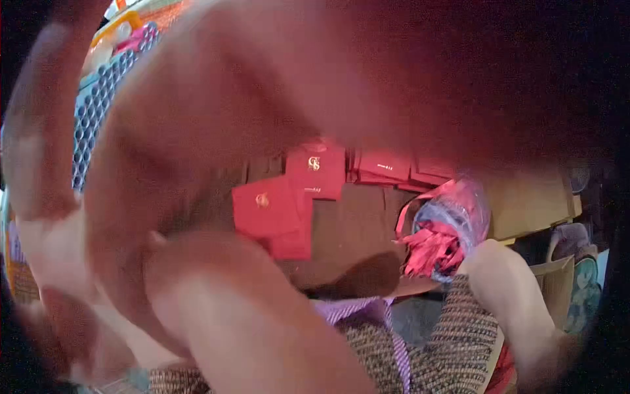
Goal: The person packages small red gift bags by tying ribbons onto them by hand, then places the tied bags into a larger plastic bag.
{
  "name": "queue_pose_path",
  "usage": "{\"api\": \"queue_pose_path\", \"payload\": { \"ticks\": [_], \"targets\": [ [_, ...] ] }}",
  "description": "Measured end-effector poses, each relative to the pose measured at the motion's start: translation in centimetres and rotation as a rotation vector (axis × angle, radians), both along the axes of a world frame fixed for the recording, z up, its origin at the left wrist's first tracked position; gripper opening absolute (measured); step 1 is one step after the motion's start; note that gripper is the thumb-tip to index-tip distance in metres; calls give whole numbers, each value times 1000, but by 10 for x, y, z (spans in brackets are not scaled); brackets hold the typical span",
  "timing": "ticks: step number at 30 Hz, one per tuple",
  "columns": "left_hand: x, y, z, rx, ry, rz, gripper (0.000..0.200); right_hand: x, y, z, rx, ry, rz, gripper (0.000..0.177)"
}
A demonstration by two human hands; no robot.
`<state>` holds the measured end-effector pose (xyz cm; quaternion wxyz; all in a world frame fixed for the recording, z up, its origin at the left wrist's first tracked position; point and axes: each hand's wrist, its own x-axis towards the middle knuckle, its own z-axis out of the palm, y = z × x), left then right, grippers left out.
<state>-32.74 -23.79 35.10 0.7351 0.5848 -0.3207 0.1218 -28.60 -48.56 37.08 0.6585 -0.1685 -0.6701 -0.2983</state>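
My left hand (164, 138) looms very close to the lens, blurred, covering much of the left and top. Its fingers look spread, with a gap between them, and nothing shows in them. Whatever lies behind the hand is hidden. At the lower right, a smooth bare part of my right arm or hand (512, 289) shows beside my patterned clothing; its fingers cannot be made out. Near it, a clear plastic bag (469, 203) lies open with red strips (433, 249) in it. Red cards or flat packets with gold print (266, 207) lie overlapping on the brown surface (357, 223).
More red packets (384, 164) lie in a row at the back. Flat brown cardboard (531, 203) is on the right. A blue crate with round holes (98, 108) stands at the upper left, with orange and pink items (134, 36) beyond it. Purple striped fabric (357, 308) lies over my lap.
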Motion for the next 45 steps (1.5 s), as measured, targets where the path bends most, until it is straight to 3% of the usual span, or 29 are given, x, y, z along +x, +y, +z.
{"api": "queue_pose_path", "payload": {
  "ticks": [2,3,5,10,12,16,18,22,28,30,35,40,42,43,45],
  "targets": [
    [-24,18,13,-54,58,115,35,-6,-16,15,88,-68,-76,33],
    [-60,46,31,-95,527,212,34,-6,-23,21,124,-102,-96,32],
    [-37,39,3,-599,1,321,64,-2,-33,23,213,-158,-131,32],
    [2,99,-58,-41,-140,627,49,24,-32,6,456,-146,-150,31],
    [14,110,-86,336,123,957,43,53,-16,-17,601,-62,-75,31],
    [35,152,-169,954,158,1097,46,115,83,-80,70,584,-431,26],
    [31,167,-211,1016,275,1156,51,148,114,-121,-217,805,-503,22],
    [7,187,-277,810,590,1131,54,153,155,-200,-802,1230,-198,18],
    [-21,155,-287,524,737,1210,51,112,143,-282,-1069,1263,-135,17],
    [-22,150,-289,311,800,1200,46,100,129,-291,-1150,1347,-151,16],
    [-16,139,-284,285,730,1268,46,86,100,-317,-1181,1386,-141,17],
    [-8,132,-286,284,728,1247,47,97,80,-302,-1258,1316,-254,21],
    [-7,126,-284,304,750,1218,48,122,79,-276,-1142,1331,-211,24],
    [-6,126,-289,307,725,1239,48,140,81,-262,-1003,1361,-296,27],
    [-5,124,-290,325,700,1254,48,202,77,-237,-620,1311,-184,26]
  ]
}}
